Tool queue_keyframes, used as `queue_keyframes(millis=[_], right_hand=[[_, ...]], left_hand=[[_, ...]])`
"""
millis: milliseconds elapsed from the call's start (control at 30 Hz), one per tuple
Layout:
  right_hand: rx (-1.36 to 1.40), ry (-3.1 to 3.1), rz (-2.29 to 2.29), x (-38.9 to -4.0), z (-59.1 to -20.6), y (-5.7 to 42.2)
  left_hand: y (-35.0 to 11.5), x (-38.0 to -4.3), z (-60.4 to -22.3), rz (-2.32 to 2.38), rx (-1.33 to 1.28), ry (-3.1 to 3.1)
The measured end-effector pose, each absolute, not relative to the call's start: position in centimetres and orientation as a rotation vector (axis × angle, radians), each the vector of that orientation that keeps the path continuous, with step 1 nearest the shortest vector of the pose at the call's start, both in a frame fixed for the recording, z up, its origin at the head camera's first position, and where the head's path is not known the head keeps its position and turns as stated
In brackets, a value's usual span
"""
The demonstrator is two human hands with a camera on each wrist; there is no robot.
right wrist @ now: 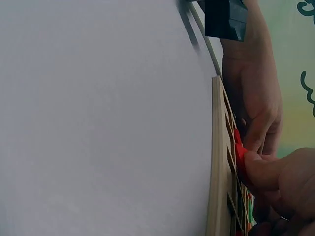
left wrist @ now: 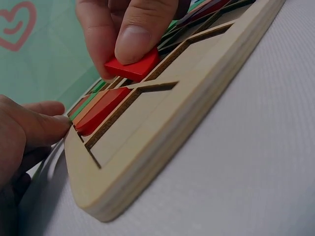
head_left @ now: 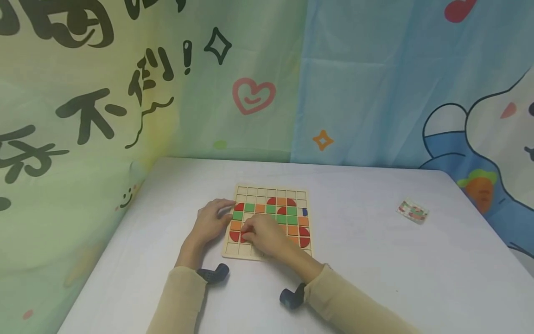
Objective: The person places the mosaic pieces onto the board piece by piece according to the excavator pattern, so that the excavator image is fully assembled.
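Observation:
A square wooden grid board (head_left: 237, 251) lies on the table, with red, green and orange tiles in many of its cells. My right hand (head_left: 267, 235) is over the lower left part of the board, thumb and finger pinching a red tile (left wrist: 134, 69). That tile sits tilted over a cell, beside another red tile (left wrist: 102, 112) lying in its cell. My left hand (head_left: 210, 219) rests at the board's left edge, its fingertips touching the rim. The right hand and forearm hide some cells in the head view.
A small blue piece (head_left: 305, 212) lies in a cell at the board's right side. Farther right on the white table (head_left: 354, 260) is a small printed card (head_left: 412, 211). Dark wrist cameras (head_left: 292, 298) are worn on both wrists. Printed curtains (head_left: 354, 93) stand behind the table.

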State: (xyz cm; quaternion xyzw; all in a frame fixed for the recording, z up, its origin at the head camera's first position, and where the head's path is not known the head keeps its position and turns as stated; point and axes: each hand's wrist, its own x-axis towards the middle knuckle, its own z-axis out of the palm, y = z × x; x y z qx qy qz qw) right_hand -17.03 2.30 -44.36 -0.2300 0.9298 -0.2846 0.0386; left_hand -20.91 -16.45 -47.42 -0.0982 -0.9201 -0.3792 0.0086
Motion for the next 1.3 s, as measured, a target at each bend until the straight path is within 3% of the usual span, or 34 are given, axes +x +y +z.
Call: queue_keyframes(millis=[400,767,967,1300], right_hand=[[-0.633,2.953,-0.774,-16.4,-45.1,1.4],[-0.848,2.952,-0.740,-16.7,-45.3,1.9],[-1.108,2.853,-0.710,-16.2,-45.1,3.5],[-0.913,2.954,-0.751,-13.8,-44.5,9.5]], left_hand=[[-16.7,-20.8,-47.6,-1.182,-0.314,-2.880],[-17.2,-20.8,-48.2,-1.210,-0.267,-2.877],[-17.4,-20.6,-48.4,-1.210,-0.223,-2.886],[-17.5,-20.1,-49.6,-1.310,-0.085,-2.926]])
